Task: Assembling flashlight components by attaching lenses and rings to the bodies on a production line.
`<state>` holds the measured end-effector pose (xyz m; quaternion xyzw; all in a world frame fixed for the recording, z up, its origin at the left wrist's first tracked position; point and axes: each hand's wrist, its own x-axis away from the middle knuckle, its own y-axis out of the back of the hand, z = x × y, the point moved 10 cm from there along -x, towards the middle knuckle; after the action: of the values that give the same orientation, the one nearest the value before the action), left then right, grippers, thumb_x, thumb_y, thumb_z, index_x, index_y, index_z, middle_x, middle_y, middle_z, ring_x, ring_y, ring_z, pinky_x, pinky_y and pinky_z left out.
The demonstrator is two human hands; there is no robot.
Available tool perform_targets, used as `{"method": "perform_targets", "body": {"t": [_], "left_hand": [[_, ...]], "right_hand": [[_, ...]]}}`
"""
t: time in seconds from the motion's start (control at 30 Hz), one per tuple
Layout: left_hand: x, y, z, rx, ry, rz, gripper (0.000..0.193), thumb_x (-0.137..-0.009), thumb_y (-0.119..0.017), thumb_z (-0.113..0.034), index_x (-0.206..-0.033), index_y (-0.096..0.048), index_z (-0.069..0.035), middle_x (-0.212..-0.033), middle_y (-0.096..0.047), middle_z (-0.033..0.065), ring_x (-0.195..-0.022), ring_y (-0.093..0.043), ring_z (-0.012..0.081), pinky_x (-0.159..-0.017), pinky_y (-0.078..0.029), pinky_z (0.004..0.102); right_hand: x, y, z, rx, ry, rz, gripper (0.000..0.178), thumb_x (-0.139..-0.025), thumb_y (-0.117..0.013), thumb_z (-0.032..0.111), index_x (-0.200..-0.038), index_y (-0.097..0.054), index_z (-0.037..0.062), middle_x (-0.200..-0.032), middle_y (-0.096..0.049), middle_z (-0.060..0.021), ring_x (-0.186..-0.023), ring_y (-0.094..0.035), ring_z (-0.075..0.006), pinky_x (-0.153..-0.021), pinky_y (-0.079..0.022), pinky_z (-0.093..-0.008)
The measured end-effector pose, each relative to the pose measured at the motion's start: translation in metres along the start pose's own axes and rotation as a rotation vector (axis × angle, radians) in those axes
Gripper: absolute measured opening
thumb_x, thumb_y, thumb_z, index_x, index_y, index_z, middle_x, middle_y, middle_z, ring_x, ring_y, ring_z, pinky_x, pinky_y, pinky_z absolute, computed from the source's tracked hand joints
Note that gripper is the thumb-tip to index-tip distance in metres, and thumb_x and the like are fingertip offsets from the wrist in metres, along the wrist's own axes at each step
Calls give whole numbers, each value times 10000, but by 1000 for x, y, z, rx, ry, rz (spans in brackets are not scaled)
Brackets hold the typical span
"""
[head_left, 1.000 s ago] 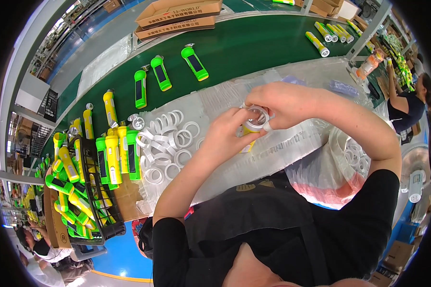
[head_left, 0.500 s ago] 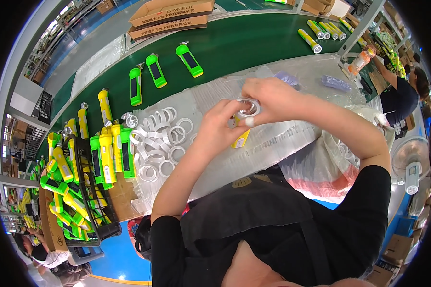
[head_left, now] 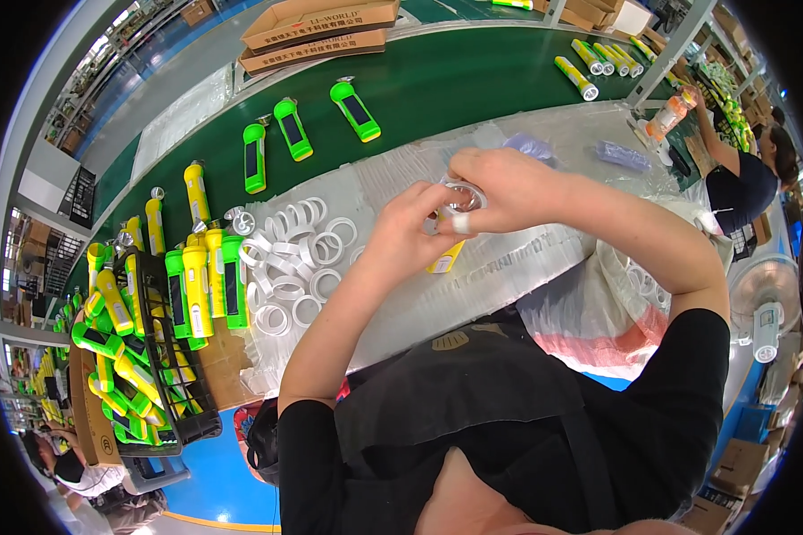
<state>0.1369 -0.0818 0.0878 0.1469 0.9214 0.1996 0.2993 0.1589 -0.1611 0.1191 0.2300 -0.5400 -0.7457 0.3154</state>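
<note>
In front of me, my left hand (head_left: 412, 234) and my right hand (head_left: 513, 189) close together around the clear, shiny head of a flashlight (head_left: 447, 257). Its yellow body shows below my fingers, above the plastic-covered bench. The fingers of my right hand curl over the rim of the head, and its thumb wears a white wrap. My left fingers pinch the opposite side and hide much of the piece. Beside my left forearm lies a loose heap of white rings (head_left: 323, 285).
Green flashlights (head_left: 357, 111) lie on the green belt (head_left: 446, 85) beyond the bench. A black crate (head_left: 192, 419) full of yellow and green flashlights stands at left. Purple plastic wrap (head_left: 623, 155) and an orange bottle (head_left: 671, 116) sit at right. Another person (head_left: 742, 187) works far right.
Both hands stay around the flashlight head with slight finger movement. The yellow body below them has shifted a little to the left.
</note>
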Motion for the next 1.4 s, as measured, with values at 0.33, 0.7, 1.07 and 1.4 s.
{"method": "perform_targets", "body": {"t": [0.33, 0.7, 1.07, 1.4], "left_hand": [[3, 3, 13, 481, 92, -13, 837, -775, -802, -153, -1464, -326, -164, -1239, -595, 192, -1046, -632, 281, -889, -516, 392], [-9, -19, 53, 609, 667, 407, 397, -886, -682, -300, -1099, -467, -43, -711, -589, 51, -507, -592, 147, -460, -466, 296], [-123, 54, 248, -658, 641, 176, 710, -840, -576, -648, -1425, -414, -279, -1080, -567, 286, -969, -614, 412, -888, -499, 449], [-99, 16, 159, -142, 211, 118, 477, -809, -732, -255, -1247, -556, -191, -924, -589, 143, -894, -579, 308, -767, -486, 374]], "right_hand": [[7, 4, -24, -577, -9, 55, 394, -834, -750, 259, -1077, -569, 8, -904, -615, -62, -780, -572, -132, -663, -476, -296], [-33, -4, -89, -650, -16, -401, 426, -1035, -346, 384, -1132, -539, 17, -1009, -602, -78, -959, -571, -170, -873, -444, -294], [-28, 16, -383, -195, -716, -967, 515, -964, -543, 455, -1256, -437, 45, -995, -677, -209, -905, -666, -390, -753, -514, -453], [-129, -62, -245, -1055, -527, -222, 565, -860, -665, 551, -973, -636, -2, -937, -655, -93, -796, -632, -177, -697, -524, -315]]}}
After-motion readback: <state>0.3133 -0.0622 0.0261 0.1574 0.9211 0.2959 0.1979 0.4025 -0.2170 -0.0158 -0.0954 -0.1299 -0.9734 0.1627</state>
